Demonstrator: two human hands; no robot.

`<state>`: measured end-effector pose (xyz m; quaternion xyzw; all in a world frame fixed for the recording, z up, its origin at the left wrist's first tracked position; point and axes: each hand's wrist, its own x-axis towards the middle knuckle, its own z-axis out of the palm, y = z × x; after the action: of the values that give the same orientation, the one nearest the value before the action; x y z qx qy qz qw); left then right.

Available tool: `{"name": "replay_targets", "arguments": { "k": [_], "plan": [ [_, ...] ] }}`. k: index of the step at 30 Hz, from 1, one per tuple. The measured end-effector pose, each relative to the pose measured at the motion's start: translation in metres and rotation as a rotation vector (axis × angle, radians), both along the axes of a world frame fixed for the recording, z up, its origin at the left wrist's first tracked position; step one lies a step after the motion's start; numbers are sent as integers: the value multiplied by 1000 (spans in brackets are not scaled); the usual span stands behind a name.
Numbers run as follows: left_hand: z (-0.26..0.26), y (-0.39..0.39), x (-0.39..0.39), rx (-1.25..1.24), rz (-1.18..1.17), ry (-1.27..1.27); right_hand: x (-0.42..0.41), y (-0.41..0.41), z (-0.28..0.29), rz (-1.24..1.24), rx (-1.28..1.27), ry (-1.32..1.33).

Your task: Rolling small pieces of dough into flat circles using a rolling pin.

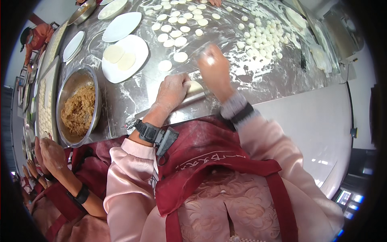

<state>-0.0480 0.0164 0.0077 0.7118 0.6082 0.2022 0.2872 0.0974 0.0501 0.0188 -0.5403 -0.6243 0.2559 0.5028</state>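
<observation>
My left hand (171, 90), dusted with flour, is at the table's near edge with its fingers on a pale dough round (194, 87). The hand covers part of that round. My right hand (214, 71) is to the right, its fingers curled and blurred by motion. Whether anything is inside that fist cannot be made out. Beyond my hands, flattened dough discs (180, 57) lie scattered over the floured steel table (208, 36). To the right of the discs is a heap of small dough balls (266, 39).
A steel bowl of brown filling (78, 110) stands left, beside a white plate (112, 72) with two dough rounds. Behind are another white plate (122, 27) and trays of shaped dough pieces (45, 106). A co-worker's hands (53, 154) are at the left; another person's hand (215, 2) is at the far edge.
</observation>
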Motion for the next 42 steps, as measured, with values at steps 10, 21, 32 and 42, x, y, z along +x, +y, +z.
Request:
{"name": "replay_targets", "arguments": {
  "k": [10,21,32,42],
  "plan": [
    [-6,4,8,55,77,-91,-15,29,-2,-2,83,-61],
    [2,3,13,-25,49,-71,-12,18,14,-5,-127,2],
    [0,-1,5,53,42,-39,10,-8,-7,-5,33,81],
    [-6,1,-4,-21,49,-51,30,-43,-19,-50,13,87]
  ]
}}
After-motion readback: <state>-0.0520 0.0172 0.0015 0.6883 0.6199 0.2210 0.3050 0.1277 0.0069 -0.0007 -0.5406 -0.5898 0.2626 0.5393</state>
